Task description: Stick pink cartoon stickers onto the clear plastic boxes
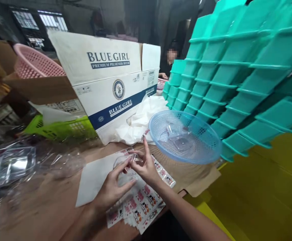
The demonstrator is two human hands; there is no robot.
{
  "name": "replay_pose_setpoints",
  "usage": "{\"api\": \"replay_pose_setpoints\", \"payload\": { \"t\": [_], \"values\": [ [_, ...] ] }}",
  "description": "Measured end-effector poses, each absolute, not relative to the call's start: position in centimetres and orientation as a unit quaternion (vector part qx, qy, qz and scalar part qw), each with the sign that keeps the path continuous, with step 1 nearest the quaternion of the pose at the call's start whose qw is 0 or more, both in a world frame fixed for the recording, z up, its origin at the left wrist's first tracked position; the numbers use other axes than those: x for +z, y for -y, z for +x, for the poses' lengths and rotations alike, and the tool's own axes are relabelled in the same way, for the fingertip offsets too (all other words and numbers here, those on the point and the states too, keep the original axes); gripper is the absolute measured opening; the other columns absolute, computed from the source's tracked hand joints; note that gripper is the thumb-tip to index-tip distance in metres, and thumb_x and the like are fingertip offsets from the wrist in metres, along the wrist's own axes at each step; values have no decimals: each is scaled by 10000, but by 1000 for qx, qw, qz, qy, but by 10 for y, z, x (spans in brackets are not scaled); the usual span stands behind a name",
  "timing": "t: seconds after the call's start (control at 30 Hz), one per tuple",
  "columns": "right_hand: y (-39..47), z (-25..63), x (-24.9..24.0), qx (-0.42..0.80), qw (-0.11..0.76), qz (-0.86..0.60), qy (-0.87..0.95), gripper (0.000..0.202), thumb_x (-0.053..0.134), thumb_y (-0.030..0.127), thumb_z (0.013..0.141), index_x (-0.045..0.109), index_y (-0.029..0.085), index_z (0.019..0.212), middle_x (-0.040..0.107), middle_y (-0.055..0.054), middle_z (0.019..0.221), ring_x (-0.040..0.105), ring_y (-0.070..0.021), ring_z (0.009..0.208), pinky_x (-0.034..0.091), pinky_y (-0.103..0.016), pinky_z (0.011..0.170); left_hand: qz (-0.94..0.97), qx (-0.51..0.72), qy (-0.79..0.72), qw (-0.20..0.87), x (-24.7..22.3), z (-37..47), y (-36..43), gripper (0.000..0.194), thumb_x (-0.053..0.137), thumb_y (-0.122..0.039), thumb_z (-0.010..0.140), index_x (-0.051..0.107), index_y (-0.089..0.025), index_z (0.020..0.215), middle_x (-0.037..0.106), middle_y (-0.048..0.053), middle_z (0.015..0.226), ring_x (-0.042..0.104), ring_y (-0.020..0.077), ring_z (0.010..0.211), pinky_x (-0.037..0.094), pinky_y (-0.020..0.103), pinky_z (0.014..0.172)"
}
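In front of me, my left hand [112,187] curls around a clear plastic piece [133,160], probably a small container or lid; its edges are hard to make out. My right hand [147,167] meets it from the right, thumb and lower fingers closed at the same plastic. Its index finger points up, with a small printed sticker [145,134] at the tip. Beneath both hands lie sticker sheets [143,207] with pink and orange cartoon prints, fanned in a pile. A blank white sheet [88,184] shows to the left of them.
A blue plastic basket [161,152] holding clear plastic pieces stands to the right. Stacked teal bins [226,73] rise behind it. A white beer carton [105,80] and white cloth [148,110] are ahead. Clear plastic packaging [15,165] heaps up at left. Another person [172,57] is behind.
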State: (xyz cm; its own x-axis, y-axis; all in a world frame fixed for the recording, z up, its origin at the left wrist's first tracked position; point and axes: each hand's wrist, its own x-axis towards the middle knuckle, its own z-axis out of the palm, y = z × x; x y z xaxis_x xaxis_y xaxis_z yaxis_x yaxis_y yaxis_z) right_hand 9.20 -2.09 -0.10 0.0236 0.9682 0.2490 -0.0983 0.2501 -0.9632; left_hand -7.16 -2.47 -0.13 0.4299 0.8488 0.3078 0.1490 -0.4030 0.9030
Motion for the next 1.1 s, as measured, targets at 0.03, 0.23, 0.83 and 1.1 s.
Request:
{"api": "replay_pose_setpoints", "payload": {
  "t": [0.03, 0.23, 0.83, 1.1],
  "values": [
    [23, 95, -3, 415, 588, -406, 563, 994, 632, 241, 884, -64, 304, 1590, 669, -111, 1232, 699, -202, 918, 594, -382, 821, 643, 421, -345, 539, 3, -68, 27, 439, 581, -405, 924, 634, -202, 1310, 640, 157, 1335, 610, 320, 1221, 529, 477, 1006],
    [54, 128, 13, 207, 509, -392, 738, 904, 693, 207, 855, 174, 302, 1589, 520, -140, 1398, 534, -286, 1233, 421, -519, 1084, 233, 478, -356, 768, 10, -46, 38, 235, 710, -271, 848, 733, -139, 1041, 758, 114, 1107, 705, 229, 1057, 552, 359, 952],
    [102, 145, 27, 822, 333, -247, 391, 604, 594, 322, 978, 270, 260, 1484, 561, 64, 692, 420, -23, 382, 478, -199, 429, 265, 485, -360, 752, 5, -48, 62, 357, 775, -160, 761, 690, -165, 1107, 782, 73, 1023, 743, 165, 866, 573, 219, 714],
    [91, 152, 28, 816, 294, -277, 414, 572, 594, 323, 980, 308, 236, 1469, 494, 99, 606, 378, -28, 368, 444, -178, 387, 302, 448, -354, 763, 4, -52, 65, 357, 713, -184, 828, 677, -139, 1180, 754, 121, 1126, 730, 220, 975, 567, 314, 866]
  ]
}}
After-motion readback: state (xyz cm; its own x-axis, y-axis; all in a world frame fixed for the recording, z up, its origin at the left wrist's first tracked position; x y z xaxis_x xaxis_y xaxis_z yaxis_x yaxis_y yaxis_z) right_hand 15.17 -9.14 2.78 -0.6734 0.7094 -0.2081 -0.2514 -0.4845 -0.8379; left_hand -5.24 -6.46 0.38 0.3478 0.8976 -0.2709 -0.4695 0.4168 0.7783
